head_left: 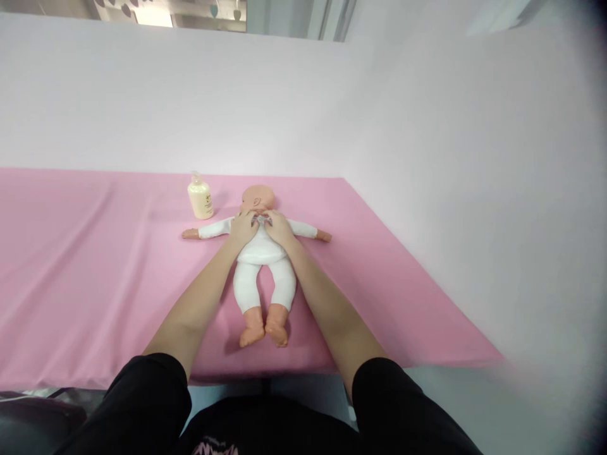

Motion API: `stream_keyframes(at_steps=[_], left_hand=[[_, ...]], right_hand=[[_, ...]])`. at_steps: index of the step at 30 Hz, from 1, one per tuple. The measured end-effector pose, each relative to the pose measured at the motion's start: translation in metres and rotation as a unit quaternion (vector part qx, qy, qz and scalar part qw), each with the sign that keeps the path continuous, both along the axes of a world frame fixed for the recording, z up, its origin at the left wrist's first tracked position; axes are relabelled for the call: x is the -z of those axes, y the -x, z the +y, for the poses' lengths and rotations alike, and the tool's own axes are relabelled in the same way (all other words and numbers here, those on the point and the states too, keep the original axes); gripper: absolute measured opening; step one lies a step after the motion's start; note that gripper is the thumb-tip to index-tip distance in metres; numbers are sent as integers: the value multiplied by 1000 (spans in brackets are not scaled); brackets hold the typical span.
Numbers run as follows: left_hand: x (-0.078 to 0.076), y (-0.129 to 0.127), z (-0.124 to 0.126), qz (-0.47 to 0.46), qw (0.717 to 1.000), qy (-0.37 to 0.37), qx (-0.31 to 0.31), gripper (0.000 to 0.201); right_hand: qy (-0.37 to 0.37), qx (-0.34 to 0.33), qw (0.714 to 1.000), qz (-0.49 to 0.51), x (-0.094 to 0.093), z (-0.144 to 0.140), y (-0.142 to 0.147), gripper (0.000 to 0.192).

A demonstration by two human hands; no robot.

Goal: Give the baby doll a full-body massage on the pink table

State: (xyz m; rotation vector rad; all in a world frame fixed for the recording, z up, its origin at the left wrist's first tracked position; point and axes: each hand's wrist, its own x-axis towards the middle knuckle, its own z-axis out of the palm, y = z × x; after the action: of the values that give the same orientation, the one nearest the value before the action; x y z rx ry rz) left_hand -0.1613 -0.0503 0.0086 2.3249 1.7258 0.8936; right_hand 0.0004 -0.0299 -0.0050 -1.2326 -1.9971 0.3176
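Note:
A baby doll [260,246] with a white cloth body and tan head, hands and feet lies stretched out on a pink sheet. Its head points away from me, turned to the left with one ear showing, and its arms spread out sideways. My left hand [245,227] rests on the doll's upper body by its left-side shoulder. Opposite it, my right hand [279,229] lies by the other shoulder. Both hands are open, palms down, thumbs towards the middle; some fingertips are hard to make out near the neck.
A cream pump bottle [201,199] stands left of the doll's head. The pink sheet [71,272] covers the table, with folds on the left. White walls [450,158] border the table at the back and right. A dark item [38,420] is below the front left edge.

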Motion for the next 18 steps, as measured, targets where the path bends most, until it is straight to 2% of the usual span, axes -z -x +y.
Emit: stream_keyframes(at_steps=[5, 10, 14, 18], left_hand=[[3, 2, -3, -35, 999, 12, -29, 33], [16, 15, 4, -40, 995, 43, -83, 36], [24, 23, 13, -49, 993, 46, -92, 38], [23, 27, 13, -87, 991, -3, -103, 28]], right_hand=[[-7, -27, 999, 41, 12, 8, -2, 39], [18, -40, 995, 91, 23, 14, -9, 40], [43, 12, 996, 77, 21, 12, -16, 33], [52, 102, 993, 24, 10, 1, -19, 28]])
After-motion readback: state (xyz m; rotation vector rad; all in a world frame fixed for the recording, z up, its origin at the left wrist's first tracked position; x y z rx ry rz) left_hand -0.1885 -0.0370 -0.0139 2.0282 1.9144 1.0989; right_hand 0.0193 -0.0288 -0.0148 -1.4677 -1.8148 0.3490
